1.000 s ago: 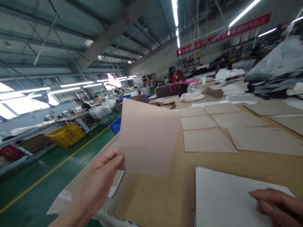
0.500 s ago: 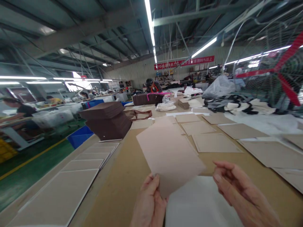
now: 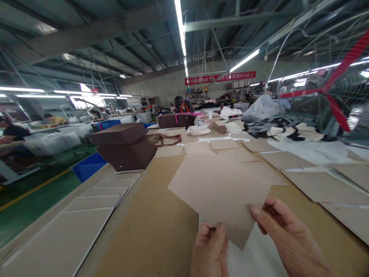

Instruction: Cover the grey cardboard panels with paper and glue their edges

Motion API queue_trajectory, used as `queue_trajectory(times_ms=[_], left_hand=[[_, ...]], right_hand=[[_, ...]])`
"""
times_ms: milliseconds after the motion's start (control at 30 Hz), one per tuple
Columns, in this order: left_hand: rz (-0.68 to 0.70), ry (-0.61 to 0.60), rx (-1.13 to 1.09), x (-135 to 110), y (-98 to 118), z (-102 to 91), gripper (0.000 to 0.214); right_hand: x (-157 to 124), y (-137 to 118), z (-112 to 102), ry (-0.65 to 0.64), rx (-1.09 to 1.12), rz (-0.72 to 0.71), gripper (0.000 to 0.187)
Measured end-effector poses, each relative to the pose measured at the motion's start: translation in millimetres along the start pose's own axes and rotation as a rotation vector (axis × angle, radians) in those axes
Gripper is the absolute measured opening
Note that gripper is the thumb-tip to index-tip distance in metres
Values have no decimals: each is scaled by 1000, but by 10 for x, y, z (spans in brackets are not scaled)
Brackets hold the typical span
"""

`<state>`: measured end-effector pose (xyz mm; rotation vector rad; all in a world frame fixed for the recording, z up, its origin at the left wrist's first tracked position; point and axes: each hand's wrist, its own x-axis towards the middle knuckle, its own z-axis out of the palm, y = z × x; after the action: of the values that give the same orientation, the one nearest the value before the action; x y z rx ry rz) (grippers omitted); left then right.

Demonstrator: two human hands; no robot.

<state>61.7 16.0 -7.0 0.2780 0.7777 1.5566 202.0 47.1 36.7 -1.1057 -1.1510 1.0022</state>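
Left hand (image 3: 210,250) and right hand (image 3: 284,236), fingers closed in a pinch on one tan card sheet (image 3: 220,186).

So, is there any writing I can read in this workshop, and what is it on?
On the long red banner on the far wall: white characters, too small and blurred to read.
On the pale tan card sheet held by the left hand and right hand: no print.
Nothing else legible.
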Motion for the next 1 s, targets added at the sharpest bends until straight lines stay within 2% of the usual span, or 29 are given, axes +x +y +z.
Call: queue_trajectory(times_ms=[100,167,233,333,433,500,567,633,700,767,833,1000], left_hand=[[42,-83,27,-27,-135,10,42],[53,-139,75,-27,-101,-51,40],[59,-121,138,-27,63,-151,38],[173,54,173,-59,453,-274,37],[276,107,276,-136,766,-276,45],[250,88,421,-185,844,-244,51],[225,61,536,-206,830,-239,52],[239,44,608,-198,769,-286,51],[281,55,685,-177,707,-374,52],[320,63,777,-163,672,-462,54],[340,49,862,-166,665,-513,52],[300,-7,879,-242,662,-478,45]], right_hand=[[20,-5,-38,45,36,46,34],[50,11,-135,87,52,78,34],[84,30,-290,157,79,130,37],[108,77,-562,222,163,287,43],[66,158,-738,158,238,487,51],[7,218,-766,136,244,546,59],[-56,274,-756,128,203,509,66],[-102,323,-753,127,65,381,68],[-118,363,-783,199,-184,240,66],[-106,395,-841,302,-428,163,65],[-81,416,-904,329,-583,148,67],[-105,449,-981,202,-784,156,74]])
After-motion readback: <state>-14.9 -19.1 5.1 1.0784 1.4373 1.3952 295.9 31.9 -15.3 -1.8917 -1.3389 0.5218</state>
